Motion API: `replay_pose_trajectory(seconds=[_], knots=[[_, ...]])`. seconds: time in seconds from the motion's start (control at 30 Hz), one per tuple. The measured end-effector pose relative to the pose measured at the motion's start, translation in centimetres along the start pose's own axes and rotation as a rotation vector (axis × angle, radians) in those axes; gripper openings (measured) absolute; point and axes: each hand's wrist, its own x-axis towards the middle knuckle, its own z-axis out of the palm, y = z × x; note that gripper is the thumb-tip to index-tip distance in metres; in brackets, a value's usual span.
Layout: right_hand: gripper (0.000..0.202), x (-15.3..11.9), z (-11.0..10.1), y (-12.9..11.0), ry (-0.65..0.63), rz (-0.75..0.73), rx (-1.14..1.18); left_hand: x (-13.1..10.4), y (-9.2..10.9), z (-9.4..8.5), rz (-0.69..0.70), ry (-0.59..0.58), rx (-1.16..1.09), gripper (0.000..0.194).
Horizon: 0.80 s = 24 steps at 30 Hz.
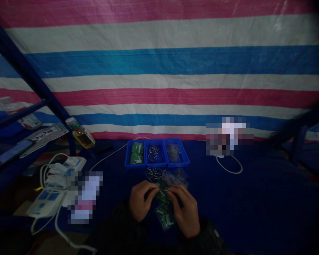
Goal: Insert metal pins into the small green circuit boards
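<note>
Green packets point(166, 216) lay on the dark blue tabletop point(244, 202), between and below the left hand point(142, 200) and right hand point(185, 210). Thumbs and fingertips were drawn together, but what they pinched was too dim to tell. Loose metal pins point(154, 174) lay just beyond, near three blue trays point(156, 165).
</note>
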Motion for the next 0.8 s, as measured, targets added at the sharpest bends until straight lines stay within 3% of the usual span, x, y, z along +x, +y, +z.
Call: replay_pose_trajectory(seconds=[0.4, 0.57, 0.8], knots=[[0.016, -0.16, 0.17, 0.57, 0.035, -0.030, -0.011, -0.07, -0.06, 0.09, 0.051, -0.099, -0.018, 0.017], [0.018, -0.12, 0.29, 0.20, -0.062, -0.039, 0.001, -0.13, -0.18, 0.26, 0.129, -0.143, -0.018, 0.013], [0.016, -0.19, 0.33, 0.12, -0.135, -0.030, -0.022, -0.26, -0.42, 0.50, 0.177, -0.118, -0.022, 0.012]])
